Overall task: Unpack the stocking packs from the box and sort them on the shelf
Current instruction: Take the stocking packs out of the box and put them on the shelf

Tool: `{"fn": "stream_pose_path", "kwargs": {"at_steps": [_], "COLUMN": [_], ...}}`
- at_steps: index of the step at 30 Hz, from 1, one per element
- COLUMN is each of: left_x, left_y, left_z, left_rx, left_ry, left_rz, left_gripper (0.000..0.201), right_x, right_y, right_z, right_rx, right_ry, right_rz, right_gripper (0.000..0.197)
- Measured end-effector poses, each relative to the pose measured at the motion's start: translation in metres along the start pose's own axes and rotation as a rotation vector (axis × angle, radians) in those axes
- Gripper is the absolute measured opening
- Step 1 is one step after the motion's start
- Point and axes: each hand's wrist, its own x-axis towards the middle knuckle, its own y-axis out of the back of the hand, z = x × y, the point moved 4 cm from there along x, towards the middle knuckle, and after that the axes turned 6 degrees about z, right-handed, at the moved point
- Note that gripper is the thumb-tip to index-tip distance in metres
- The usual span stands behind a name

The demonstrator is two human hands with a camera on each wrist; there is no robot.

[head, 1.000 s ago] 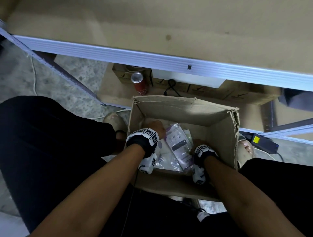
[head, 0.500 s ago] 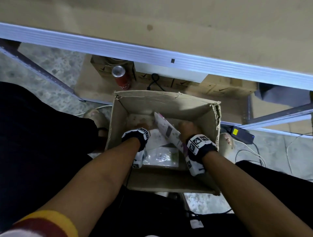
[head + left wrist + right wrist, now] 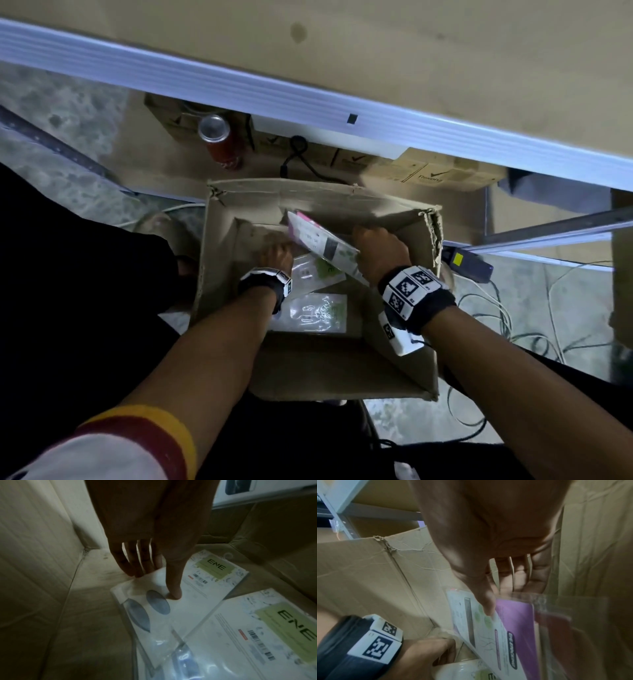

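- Right hand (image 3: 378,251) inside cardboard box (image 3: 346,373) — thumb and fingers clamped on a purple stocking pack (image 3: 513,631), tilted on edge.
- Left hand (image 3: 154,534) low at box floor, pinching the near corner of a green-labelled ENE pack (image 3: 197,586) lying flat.
- Second ENE pack (image 3: 257,631) flat beside it, overlapping.
- Red can (image 3: 221,142) beyond box, under shelf (image 3: 342,113).

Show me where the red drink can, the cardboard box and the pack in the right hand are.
red drink can (image 3: 224,145), head view, on its red side below the silver top.
cardboard box (image 3: 342,370), head view, on its near flap.
purple-backed stocking pack (image 3: 517,627), right wrist view, on its purple back panel.
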Motion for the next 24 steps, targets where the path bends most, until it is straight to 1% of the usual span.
{"fn": "stream_pose_path", "kwargs": {"at_steps": [3,7,8,13,14,16,18,21,24], "left_x": [0.005,0.006,0.004,-0.008,-0.011,-0.015,-0.018,-0.023,-0.028], "left_y": [-0.005,-0.001,-0.001,-0.009,-0.011,-0.018,-0.020,-0.017,-0.020], "left_z": [-0.005,-0.011,-0.012,-0.010,-0.009,-0.005,-0.001,0.007,0.010], "left_rx": [-0.045,-0.107,-0.175,-0.343,-0.360,-0.320,-0.294,-0.174,-0.087], "left_ry": [-0.012,-0.046,-0.051,-0.078,-0.096,-0.124,-0.137,-0.182,-0.201], "left_rz": [-0.010,-0.013,-0.024,-0.209,-0.255,-0.323,-0.299,-0.185,-0.138], "left_gripper": [0.048,0.037,0.032,0.022,0.019,0.015,0.014,0.025,0.028], "right_x": [0.005,0.010,0.011,0.012,0.012,0.012,0.011,0.011,0.011], "right_y": [-0.004,-0.007,-0.007,-0.005,-0.005,-0.006,-0.008,-0.010,-0.013], "right_z": [0.001,-0.003,-0.003,0.001,0.001,0.001,0.000,0.001,0.002], "right_rx": [-0.013,-0.014,-0.018,-0.006,-0.005,-0.011,-0.016,-0.010,-0.010], "right_ry": [-0.010,-0.016,-0.017,-0.047,-0.051,-0.053,-0.056,-0.061,-0.064], "right_rz": [0.001,0.006,0.004,-0.003,-0.001,-0.006,-0.013,-0.012,-0.008], "right_gripper": [0.032,0.028,0.027,0.025,0.025,0.025,0.026,0.025,0.026]}}
